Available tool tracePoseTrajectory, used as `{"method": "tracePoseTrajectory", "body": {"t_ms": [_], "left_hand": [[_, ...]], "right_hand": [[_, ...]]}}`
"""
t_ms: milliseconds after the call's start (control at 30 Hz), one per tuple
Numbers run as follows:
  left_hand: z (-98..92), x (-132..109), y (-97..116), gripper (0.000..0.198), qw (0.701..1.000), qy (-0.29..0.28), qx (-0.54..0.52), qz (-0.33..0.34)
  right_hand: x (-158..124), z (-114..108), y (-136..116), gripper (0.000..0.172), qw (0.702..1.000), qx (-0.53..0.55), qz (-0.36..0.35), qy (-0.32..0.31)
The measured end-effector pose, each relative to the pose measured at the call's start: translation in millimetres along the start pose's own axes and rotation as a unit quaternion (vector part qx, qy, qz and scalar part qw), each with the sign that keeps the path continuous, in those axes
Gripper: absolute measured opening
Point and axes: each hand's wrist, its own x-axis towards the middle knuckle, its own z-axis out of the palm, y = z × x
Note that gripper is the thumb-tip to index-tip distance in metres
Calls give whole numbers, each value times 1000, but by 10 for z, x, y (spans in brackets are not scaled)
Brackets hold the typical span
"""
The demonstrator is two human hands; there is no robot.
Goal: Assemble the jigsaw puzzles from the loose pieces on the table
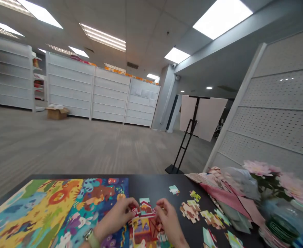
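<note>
Watch on my left wrist point(91, 238) is closest, then both hands low over the table. My left hand point(114, 220) has its fingers point(131, 205) curled in, pinching the red-edged left side of a house piece point(145, 206). My right hand point(169, 220) is curled in too, its fingertips point(159, 206) on that piece's right side or just beside it; can't tell which from this view. Neither hand is spread open. House piece sits at the top edge of an assembled section point(143, 232), right under my fingers. Just left of that section lies a bigger colorful puzzle point(55, 206), running off the left of the view. Open strip of black table point(151, 191) lies above my hands, up to the far edge. Loose pieces point(190, 210) are scattered right of my right hand, one single piece point(174, 189) nearer the far edge. Past them, pink fabric point(220, 193) and pink flowers point(260, 168) in a glass vase point(278, 220) crowd the right end. Beyond the edge: gray carpet point(63, 148), black easel point(190, 137), white shelving point(110, 96).
</note>
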Motion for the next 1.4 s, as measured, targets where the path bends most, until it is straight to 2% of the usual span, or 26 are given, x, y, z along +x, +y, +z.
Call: {"method": "tracePoseTrajectory", "body": {"t_ms": [67,100,200,267,500,767,967,1133,1400], "left_hand": [[-7,-46,-8,33,999,1,37,-1],[8,-54,-5,34,999,1,51,1],[91,-44,25,33,997,4,82,10],[151,-31,43,31,995,12,102,17],[241,1,-15,25,988,30,147,44],[235,70,-82,27,984,2,167,55],[234,21,38,32,978,-9,197,61],[230,-26,145,26,976,-15,208,60],[226,-4,-75,21,972,-43,210,98]], "right_hand": [[-82,-118,15,15,995,-93,-36,-19],[-134,-156,17,16,989,-133,-57,-44],[-277,-207,6,37,970,-198,-92,-109],[-325,-229,-7,39,966,-208,-85,-124],[-306,-324,-72,34,973,-193,-57,-115],[-365,-293,-97,32,979,-175,-57,-93],[-373,-278,-93,26,981,-165,-61,-79],[-373,-262,-28,27,982,-161,-67,-71],[-371,-221,114,25,985,-148,-81,-46]]}}
